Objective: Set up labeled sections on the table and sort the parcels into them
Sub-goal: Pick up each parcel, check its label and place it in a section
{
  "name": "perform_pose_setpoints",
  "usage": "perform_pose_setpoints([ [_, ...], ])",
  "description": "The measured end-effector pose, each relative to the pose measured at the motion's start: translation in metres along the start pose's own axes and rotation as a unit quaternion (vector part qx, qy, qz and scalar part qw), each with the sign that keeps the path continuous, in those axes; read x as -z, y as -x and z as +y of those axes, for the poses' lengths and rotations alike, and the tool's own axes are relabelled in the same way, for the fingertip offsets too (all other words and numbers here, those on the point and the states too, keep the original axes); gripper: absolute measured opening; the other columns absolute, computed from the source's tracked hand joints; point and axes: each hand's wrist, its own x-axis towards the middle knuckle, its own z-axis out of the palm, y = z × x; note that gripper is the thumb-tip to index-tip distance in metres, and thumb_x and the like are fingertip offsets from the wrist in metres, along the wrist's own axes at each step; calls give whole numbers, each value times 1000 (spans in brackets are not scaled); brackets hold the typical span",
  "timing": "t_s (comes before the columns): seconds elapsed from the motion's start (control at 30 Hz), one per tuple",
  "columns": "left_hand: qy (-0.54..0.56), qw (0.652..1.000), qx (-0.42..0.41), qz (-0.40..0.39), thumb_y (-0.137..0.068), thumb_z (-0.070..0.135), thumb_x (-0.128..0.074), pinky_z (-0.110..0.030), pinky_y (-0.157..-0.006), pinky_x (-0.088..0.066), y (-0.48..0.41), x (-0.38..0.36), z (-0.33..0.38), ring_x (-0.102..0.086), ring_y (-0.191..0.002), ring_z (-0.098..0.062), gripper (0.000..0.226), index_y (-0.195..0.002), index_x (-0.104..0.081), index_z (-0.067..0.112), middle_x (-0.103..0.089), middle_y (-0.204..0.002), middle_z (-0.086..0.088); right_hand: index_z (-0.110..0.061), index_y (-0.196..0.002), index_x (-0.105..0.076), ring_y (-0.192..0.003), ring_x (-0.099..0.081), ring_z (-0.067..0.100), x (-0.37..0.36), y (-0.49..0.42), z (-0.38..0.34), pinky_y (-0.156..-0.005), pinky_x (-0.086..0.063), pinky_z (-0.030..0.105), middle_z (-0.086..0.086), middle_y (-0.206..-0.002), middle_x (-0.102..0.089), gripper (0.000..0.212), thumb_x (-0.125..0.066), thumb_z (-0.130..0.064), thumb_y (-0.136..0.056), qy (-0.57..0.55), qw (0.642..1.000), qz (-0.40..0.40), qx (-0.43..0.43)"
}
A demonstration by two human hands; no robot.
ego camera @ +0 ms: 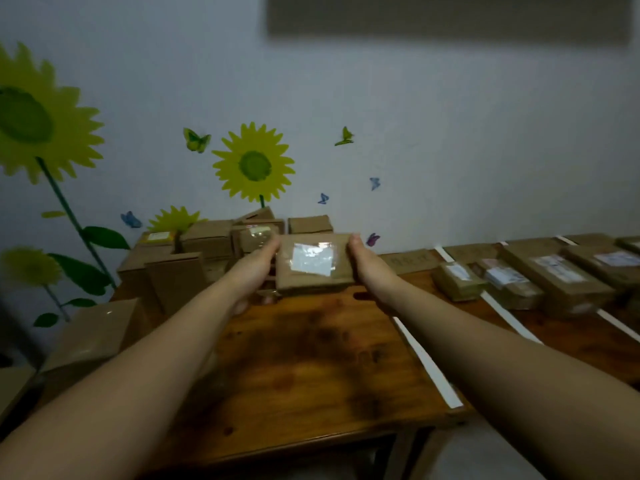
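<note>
I hold a brown cardboard parcel (313,263) with a white taped label on top, lifted above the wooden table (304,368). My left hand (258,263) grips its left side and my right hand (369,265) grips its right side. Behind it a heap of unsorted brown parcels (194,251) is piled at the table's far left. To the right, white tape strips (427,365) divide the table into sections. Several labelled parcels (533,275) lie in those sections. A cardboard section label (412,261) lies near the wall.
A large brown box (93,336) stands at the left off the table's corner. The wall with sunflower and butterfly stickers is right behind the table. The table's front edge and right front corner (453,415) are near me. The picture is dim and blurred.
</note>
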Motion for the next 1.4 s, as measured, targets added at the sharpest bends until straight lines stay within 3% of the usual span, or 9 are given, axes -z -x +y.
perform_pose_setpoints([
  [0.17,-24,1000,4,-13,-89,59,-41,-40,-73,-50,-1,-87,1,-59,-90,-22,39,-104,-62,30,-64,-102,1,-17,-112,-52,-95,-61,18,89,17,28,-72,-55,36,5,-110,-61,27,-62,-29,-89,-54,998,17,25],
  [0.27,-43,998,-37,18,-88,27,-61,-43,-82,-51,-6,-139,2,-59,-91,-20,25,-109,-55,15,-61,-112,-10,-23,-112,-47,-109,-59,20,134,21,44,-84,-55,35,4,-122,-57,44,-72,-7,-79,-33,996,28,79],
  [0.37,-8,997,-66,35,-84,3,-64,-34,-72,-56,-12,-192,6,-62,-92,-18,29,-108,-50,11,-58,-120,-11,-27,-109,-43,-113,-56,11,173,26,62,-91,-54,31,-1,-120,-57,58,-83,-9,-71,-50,991,42,118],
  [0.5,5,996,-90,28,-81,-6,-62,-18,-46,-49,-21,-247,3,-62,-79,-15,28,-97,-50,12,-59,-118,-13,-31,-108,-40,-111,-55,8,218,29,87,-76,-55,20,-7,-114,-56,62,-80,0,-72,-56,990,59,119],
  [0.73,-95,993,-67,-5,-84,7,-64,-19,-56,-50,-73,-293,-26,-54,-82,-3,55,-131,-39,22,-51,-129,-2,-29,-143,-36,-129,-45,20,251,15,124,-103,-45,39,0,-144,-41,64,-68,-28,-88,83,991,71,75],
  [0.83,-159,986,-10,-47,-85,17,-66,-18,-55,-48,-102,-306,-54,-54,-80,-6,62,-138,-35,23,-55,-116,1,-31,-147,-34,-133,-39,27,255,-9,146,-107,-41,42,3,-150,-26,61,-61,-31,-93,172,984,41,7],
  [1.0,-149,982,42,-109,-84,11,-66,-9,-49,-48,-157,-328,-93,-56,-78,-1,64,-139,-34,15,-56,-94,11,-29,-145,-39,-131,-41,24,265,-64,181,-106,-41,36,4,-147,-32,49,-53,-31,-97,255,966,14,-29],
  [1.13,-154,980,35,-123,-84,10,-66,-12,-52,-48,-195,-346,-110,-55,-85,-1,62,-137,-35,17,-53,-116,11,-27,-145,-37,-130,-42,25,274,-110,210,-106,-41,38,7,-149,-30,51,-52,-32,-97,321,945,-20,-52],
  [1.4,-230,968,-18,-96,-87,7,-61,4,-73,-37,-243,-375,-147,-45,-98,10,47,-112,-47,43,-49,-111,20,-29,-152,-18,-144,-21,29,289,-185,264,-114,-30,48,5,-160,-11,71,-56,-21,-93,418,896,-131,-67],
])
